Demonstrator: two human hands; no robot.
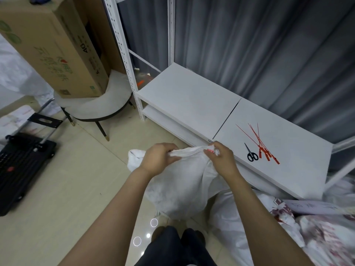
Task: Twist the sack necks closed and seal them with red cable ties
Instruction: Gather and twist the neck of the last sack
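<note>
While the white sack (182, 187) stands on the floor just in front of the low white shelf (192, 100), both hands hold its bunched neck (189, 150). The left hand (159, 159) has its fingers curled round the neck at the end farther from the shelf. The right hand (223, 159) pinches the other end, close against the shelf's front edge. At the right fingertips a small red thing (210, 150) shows, too small to tell what it is.

One pair of black scissors (252, 155) lies on the shelf top. Just beside it is a loose bunch of red cable ties (264, 149); they cross each other, so the count is unsure, about five.

More sacks (278, 233) lie crumpled below the shelf's near end, blurred and cut off by the frame, their number unclear. What fills the white sack is hidden. Beyond the shelf's far end, one cardboard box (51, 47) rests on one round stool (92, 106).
</note>
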